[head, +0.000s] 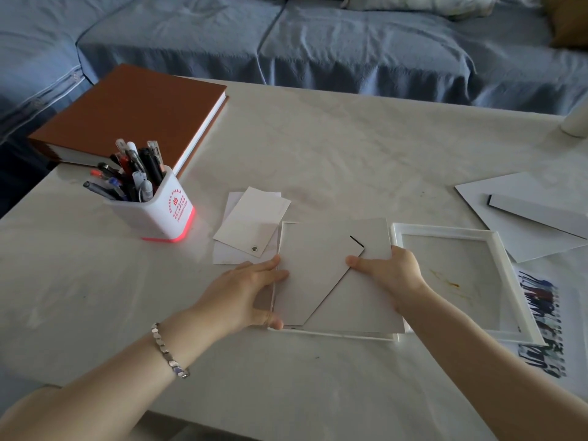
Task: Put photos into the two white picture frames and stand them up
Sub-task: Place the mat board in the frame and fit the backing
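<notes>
A flat grey backing board (366,310), matte and rectangular, lies in the near frame (350,336), of which only a thin white rim shows along the front and left edges. An angular stand leg (311,275) with a dark cut edge lies flat on the board. The left hand (251,291) grips the left edge of the near frame, fingers over the top and thumb at the front corner. The right hand (388,272) holds the board's right edge, thumb pressed on top; its fingers are hidden. Just beside it to the right lies the second frame (445,231), white and square-edged, with the table showing through its clear opening. A printed photo (544,316) lies partly under its right side. A second backing board (509,230) lies further right. Loose white cards (254,214) overlap to the left of the near frame. A white square pen holder (165,211) with red lettering and a glowing red base contains a dense bundle of pens (136,173). Behind it lies a thick brown-covered book (133,109). All items rest on a pale, faintly marbled table (334,148); a blue fabric-covered sofa (318,43) stands behind it.
</notes>
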`<action>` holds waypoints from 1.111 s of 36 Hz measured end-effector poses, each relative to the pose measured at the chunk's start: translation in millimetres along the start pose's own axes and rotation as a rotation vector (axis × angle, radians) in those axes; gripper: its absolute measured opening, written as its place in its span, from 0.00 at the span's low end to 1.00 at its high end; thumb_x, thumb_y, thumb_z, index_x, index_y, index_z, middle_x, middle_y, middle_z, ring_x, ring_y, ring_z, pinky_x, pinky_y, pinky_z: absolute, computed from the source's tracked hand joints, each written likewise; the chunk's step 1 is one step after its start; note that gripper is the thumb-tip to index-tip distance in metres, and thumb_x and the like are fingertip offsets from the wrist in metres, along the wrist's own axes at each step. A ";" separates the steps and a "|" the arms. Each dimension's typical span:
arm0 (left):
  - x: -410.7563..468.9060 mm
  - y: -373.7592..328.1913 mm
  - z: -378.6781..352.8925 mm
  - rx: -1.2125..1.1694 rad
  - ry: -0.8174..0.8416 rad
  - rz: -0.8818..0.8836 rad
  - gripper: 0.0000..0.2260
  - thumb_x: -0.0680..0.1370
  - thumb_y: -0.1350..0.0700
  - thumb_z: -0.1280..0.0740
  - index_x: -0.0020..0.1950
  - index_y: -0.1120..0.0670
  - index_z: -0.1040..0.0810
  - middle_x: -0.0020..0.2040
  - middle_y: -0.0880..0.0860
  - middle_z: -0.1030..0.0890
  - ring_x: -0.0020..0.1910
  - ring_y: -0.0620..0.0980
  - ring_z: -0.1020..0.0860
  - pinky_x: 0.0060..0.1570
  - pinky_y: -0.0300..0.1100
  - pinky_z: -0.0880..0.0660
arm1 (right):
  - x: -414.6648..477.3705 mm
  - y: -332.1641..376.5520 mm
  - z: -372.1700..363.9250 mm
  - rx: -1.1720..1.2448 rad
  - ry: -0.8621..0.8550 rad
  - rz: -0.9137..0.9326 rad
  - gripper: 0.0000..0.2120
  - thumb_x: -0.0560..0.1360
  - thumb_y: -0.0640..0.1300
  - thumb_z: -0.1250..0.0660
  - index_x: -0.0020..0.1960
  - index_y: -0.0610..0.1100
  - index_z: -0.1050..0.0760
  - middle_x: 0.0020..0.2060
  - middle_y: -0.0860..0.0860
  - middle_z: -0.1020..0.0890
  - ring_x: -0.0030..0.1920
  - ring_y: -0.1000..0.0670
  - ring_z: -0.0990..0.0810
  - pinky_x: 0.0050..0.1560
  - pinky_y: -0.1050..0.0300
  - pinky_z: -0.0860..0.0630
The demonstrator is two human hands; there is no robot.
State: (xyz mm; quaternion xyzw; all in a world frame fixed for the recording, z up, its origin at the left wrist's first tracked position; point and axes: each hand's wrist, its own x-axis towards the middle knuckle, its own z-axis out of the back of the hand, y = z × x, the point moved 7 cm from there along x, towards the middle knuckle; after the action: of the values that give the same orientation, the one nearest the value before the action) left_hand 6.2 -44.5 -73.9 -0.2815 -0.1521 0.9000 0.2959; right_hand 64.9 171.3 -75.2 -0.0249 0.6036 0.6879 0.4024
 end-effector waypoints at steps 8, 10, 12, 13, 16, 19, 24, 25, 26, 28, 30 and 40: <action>1.7 2.0 -0.2 -0.041 -0.078 0.053 0.37 0.64 0.47 0.25 0.70 0.40 0.37 0.74 0.35 0.46 0.74 0.47 0.46 0.68 0.40 0.44 | -0.9 1.9 -0.3 -0.012 -0.008 0.034 0.12 0.64 0.41 0.23 0.36 0.46 0.27 0.34 0.51 0.21 0.34 0.49 0.22 0.40 0.55 0.25; 2.4 4.1 -1.7 -0.061 -0.077 0.060 0.37 0.63 0.47 0.24 0.70 0.40 0.36 0.73 0.35 0.46 0.74 0.47 0.45 0.70 0.42 0.43 | -0.8 3.0 -0.4 -0.009 -0.007 0.043 0.12 0.64 0.40 0.24 0.36 0.46 0.28 0.34 0.51 0.21 0.33 0.50 0.22 0.39 0.55 0.25; 2.9 4.9 -2.4 -0.081 -0.063 0.061 0.37 0.63 0.47 0.24 0.69 0.40 0.36 0.73 0.35 0.45 0.73 0.47 0.43 0.70 0.45 0.42 | 0.2 1.8 -0.9 -0.010 -0.006 0.042 0.11 0.64 0.40 0.23 0.39 0.45 0.26 0.35 0.50 0.21 0.35 0.49 0.21 0.38 0.55 0.24; 3.6 4.5 -2.7 -0.057 -0.053 0.060 0.37 0.63 0.46 0.24 0.69 0.40 0.36 0.74 0.36 0.46 0.73 0.48 0.43 0.70 0.45 0.42 | 0.6 1.0 -0.8 -0.010 -0.011 0.040 0.11 0.64 0.41 0.23 0.41 0.44 0.25 0.36 0.50 0.20 0.35 0.48 0.21 0.39 0.55 0.24; 7.3 -4.4 0.4 0.103 -0.052 0.029 0.36 0.64 0.39 0.28 0.70 0.43 0.35 0.75 0.42 0.44 0.73 0.47 0.45 0.69 0.43 0.45 | 1.0 -0.3 0.2 -0.019 -0.030 0.043 0.14 0.63 0.41 0.23 0.45 0.41 0.23 0.37 0.48 0.19 0.38 0.46 0.20 0.40 0.54 0.23; 9.5 -22.9 5.4 0.114 -0.140 -0.027 0.44 0.57 0.26 0.41 0.67 0.49 0.30 0.73 0.49 0.40 0.73 0.47 0.46 0.69 0.42 0.46 | 0.5 -2.5 -2.8 -0.023 -0.027 0.049 0.13 0.63 0.41 0.23 0.45 0.41 0.23 0.38 0.47 0.18 0.37 0.47 0.19 0.38 0.56 0.22; 20.0 -46.1 -24.2 0.198 0.001 -0.053 0.46 0.66 0.30 0.37 0.74 0.41 0.61 0.75 0.51 0.67 0.74 0.52 0.65 0.72 0.46 0.58 | 1.8 -6.6 -14.5 -0.093 -0.071 0.064 0.19 0.61 0.47 0.22 0.48 0.42 0.23 0.42 0.47 0.17 0.42 0.46 0.18 0.44 0.53 0.21; 21.1 -46.4 -26.1 0.203 0.000 -0.052 0.47 0.66 0.30 0.37 0.73 0.40 0.63 0.75 0.51 0.68 0.74 0.53 0.67 0.72 0.47 0.60 | 1.6 -6.4 -14.2 -0.113 -0.078 0.068 0.19 0.61 0.48 0.22 0.48 0.42 0.23 0.42 0.47 0.17 0.42 0.46 0.19 0.42 0.55 0.22; 21.5 -45.3 -27.4 0.211 -0.010 -0.060 0.48 0.65 0.29 0.37 0.73 0.40 0.64 0.75 0.52 0.68 0.73 0.53 0.68 0.72 0.46 0.61 | 0.8 -6.2 -13.0 -0.133 -0.085 0.075 0.19 0.61 0.49 0.23 0.47 0.43 0.23 0.41 0.48 0.18 0.42 0.47 0.19 0.40 0.57 0.23; 20.0 -41.9 -29.0 0.234 -0.013 -0.080 0.51 0.62 0.28 0.36 0.72 0.39 0.66 0.74 0.50 0.70 0.73 0.52 0.70 0.71 0.45 0.63 | -1.8 -4.0 -10.0 -0.168 -0.102 0.113 0.19 0.61 0.51 0.23 0.46 0.44 0.23 0.40 0.50 0.18 0.40 0.49 0.20 0.35 0.59 0.25; 18.4 -38.3 -29.2 0.267 -0.038 -0.098 0.53 0.59 0.26 0.36 0.69 0.37 0.69 0.73 0.49 0.70 0.72 0.51 0.70 0.69 0.44 0.66 | -4.5 -0.6 -8.9 -0.208 -0.120 0.167 0.18 0.62 0.52 0.23 0.45 0.45 0.24 0.38 0.51 0.20 0.36 0.52 0.21 0.31 0.61 0.27; 16.9 -33.9 -37.3 0.243 -0.136 -0.140 0.43 0.59 0.24 0.49 0.64 0.32 0.74 0.71 0.46 0.74 0.70 0.48 0.75 0.68 0.47 0.73 | -10.6 -3.2 14.3 -0.557 -0.172 0.342 0.16 0.75 0.49 0.38 0.32 0.40 0.30 0.38 0.43 0.26 0.37 0.45 0.30 0.32 0.58 0.38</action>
State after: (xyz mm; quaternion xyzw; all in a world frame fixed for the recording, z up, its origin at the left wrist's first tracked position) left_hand 32.4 -3.8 -95.6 -0.1706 -0.0811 0.9059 0.3789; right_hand 80.4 177.8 -68.4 0.0258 0.3518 0.8835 0.3083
